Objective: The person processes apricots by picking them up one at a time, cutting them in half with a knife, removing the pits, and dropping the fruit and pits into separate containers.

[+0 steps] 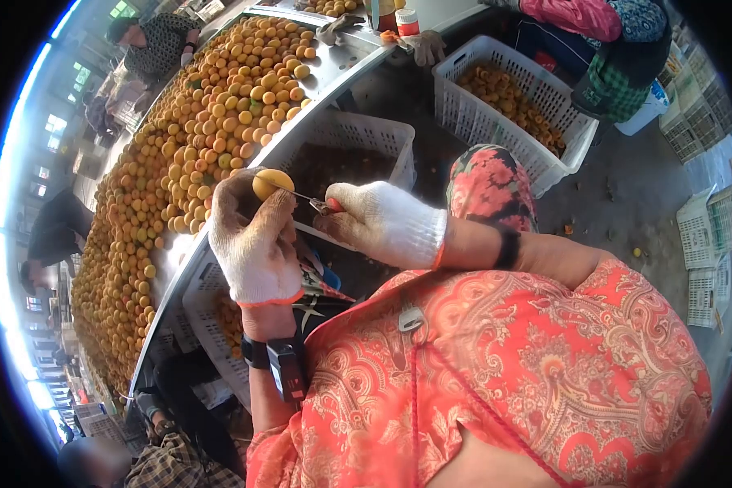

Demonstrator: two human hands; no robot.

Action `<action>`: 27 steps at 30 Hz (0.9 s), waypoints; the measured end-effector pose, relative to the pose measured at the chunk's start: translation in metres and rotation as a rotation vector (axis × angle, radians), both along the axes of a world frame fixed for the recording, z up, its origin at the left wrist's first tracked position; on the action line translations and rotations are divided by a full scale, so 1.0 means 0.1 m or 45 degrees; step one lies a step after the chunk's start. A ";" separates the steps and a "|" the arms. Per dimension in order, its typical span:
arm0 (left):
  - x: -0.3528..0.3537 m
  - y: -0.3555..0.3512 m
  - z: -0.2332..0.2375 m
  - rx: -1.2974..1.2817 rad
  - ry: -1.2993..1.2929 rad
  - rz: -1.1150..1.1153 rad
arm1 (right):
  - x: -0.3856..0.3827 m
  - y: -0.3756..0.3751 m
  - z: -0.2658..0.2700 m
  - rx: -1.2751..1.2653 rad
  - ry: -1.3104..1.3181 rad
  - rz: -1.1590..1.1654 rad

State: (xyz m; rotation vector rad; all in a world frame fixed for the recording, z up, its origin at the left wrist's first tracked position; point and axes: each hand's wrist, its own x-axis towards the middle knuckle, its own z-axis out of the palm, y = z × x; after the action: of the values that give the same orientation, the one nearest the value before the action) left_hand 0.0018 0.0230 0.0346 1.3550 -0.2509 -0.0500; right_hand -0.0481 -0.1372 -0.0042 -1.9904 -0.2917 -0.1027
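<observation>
My left hand [254, 244], in a stained white knit glove, is closed around a yellow-orange apricot [273, 184] that shows between thumb and fingers. In a matching glove, my right hand [392, 223] grips a small knife [321, 205]; a bit of red shows at its handle. The thin blade points left and meets the side of the apricot. Below both hands stands a white slatted crate [382, 134] with dark contents in shadow. To the left, a great heap of apricots [211, 122] covers the metal table [337, 69].
At the upper right, a white crate [455, 85] holds cut apricots [512, 98]. Another crate [207, 305] sits under the table edge at lower left. A red-labelled jar [407, 22] and gloves [427, 49] lie at the table's far edge. Several people work around it.
</observation>
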 end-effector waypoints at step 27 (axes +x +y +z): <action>0.07 -0.25 -0.33 -0.372 0.291 -0.071 | 0.10 0.06 -0.18 0.052 -0.052 -0.169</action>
State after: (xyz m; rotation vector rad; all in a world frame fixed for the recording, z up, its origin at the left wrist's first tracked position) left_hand 0.0092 -0.0024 0.0015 1.0414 -0.0981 -0.2058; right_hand -0.0386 -0.1308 -0.0222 -1.9678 -0.1817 -0.2324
